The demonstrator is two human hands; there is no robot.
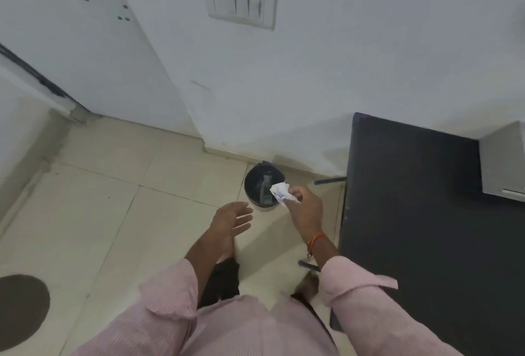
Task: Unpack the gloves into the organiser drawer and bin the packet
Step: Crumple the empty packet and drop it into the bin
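Note:
A small dark round bin (257, 185) stands on the tiled floor by the wall, with some waste inside it. My right hand (305, 209) pinches a crumpled white packet (279, 191) with blue print, held over the bin's right rim. My left hand (231, 220) hovers open and empty to the lower left of the bin, fingers spread. The gloves and the organiser drawer are not in view.
A black table (412, 213) fills the right side, its dark legs (329, 181) reaching toward the bin. A grey box (504, 162) sits on the table's far corner. White walls with a switch plate (240, 0) stand behind. A dark round mat (20, 308) lies at lower left.

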